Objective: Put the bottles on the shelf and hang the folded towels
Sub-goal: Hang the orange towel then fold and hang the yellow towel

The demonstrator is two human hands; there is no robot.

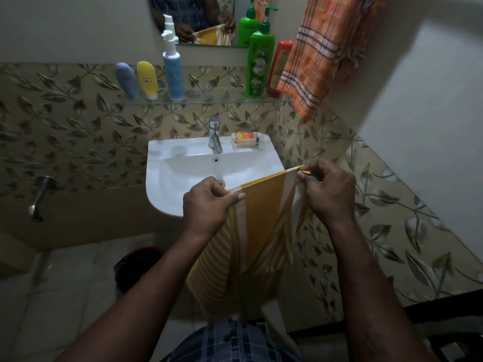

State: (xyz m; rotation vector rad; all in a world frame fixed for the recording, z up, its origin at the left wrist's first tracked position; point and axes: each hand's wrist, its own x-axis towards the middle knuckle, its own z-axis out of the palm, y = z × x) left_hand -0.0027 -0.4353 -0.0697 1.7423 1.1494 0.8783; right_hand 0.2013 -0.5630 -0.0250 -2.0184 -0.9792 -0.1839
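towel work is the step in hand. the bottles already stand on the glass shelf (pixel 209 101): blue-grey tube (pixel 126 79), yellow tube (pixel 147 78), white pump bottle (pixel 172 71), green pump bottle (pixel 260 64) and red bottle (pixel 279 69). an orange checked towel (pixel 313 56) hangs at the upper right. the yellow striped towel (pixel 261 218) is in the air just in front of the sink (pixel 156 178), its top edge drawn taut between both hands and the rest hanging down. the left hand (pixel 209 202) has its grip pinching the left end of that edge, thumb on the cloth. the right hand (pixel 329 189) pinches the right corner with its fingertips. next, i judge, the towel must go up and right to drape near the orange one, both pinches firm so the fold holds. the rail is out of sight.
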